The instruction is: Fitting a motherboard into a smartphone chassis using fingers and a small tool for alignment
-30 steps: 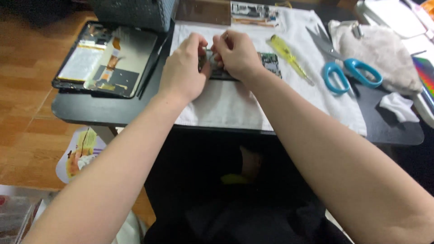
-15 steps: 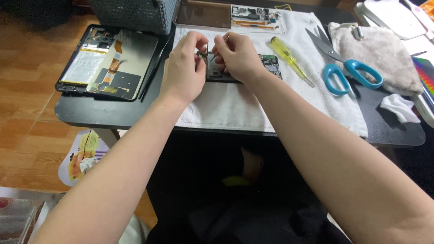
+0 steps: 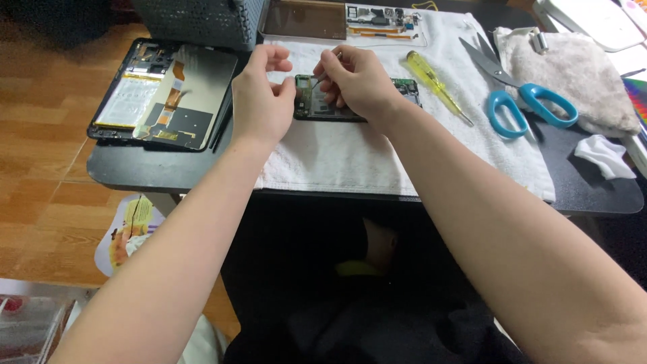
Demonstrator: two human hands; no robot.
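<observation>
Broadly, a dark, round-cornered tabletop (image 3: 168,172) filled the upper part of the head view, standing over a brown wooden floor (image 3: 40,182). Across the tabletop's middle lay a white terry towel (image 3: 337,158), spread flat. At the left edge of the tabletop, off the towel, rested an opened black tablet shell (image 3: 165,94), its silver battery and orange ribbon cables showing. A grey perforated plastic basket (image 3: 199,20) stood at the back, just beside that shell. To the right, a crumpled beige cloth (image 3: 579,74) lay well apart from the hands, and a pair of blue-handled scissors (image 3: 522,104) lay with its handles against the cloth's near edge and its blades on the towel.

The left hand (image 3: 259,101) sat on the towel with its fingers curled, its thumb side touching the left end of a small black electronic device with a green circuit board (image 3: 323,104), which lay on the towel between both hands. Whether that hand actually pinched the device or a small part could not be told. The right hand (image 3: 357,81) covered the device's middle, fingers bent and pressed together over it; what they gripped, if anything, was hidden.

A yellow translucent-handled screwdriver (image 3: 431,77) lay untouched on the towel, just right of the right hand. A small wad of white tissue (image 3: 603,155) sat near the table's right edge.
</observation>
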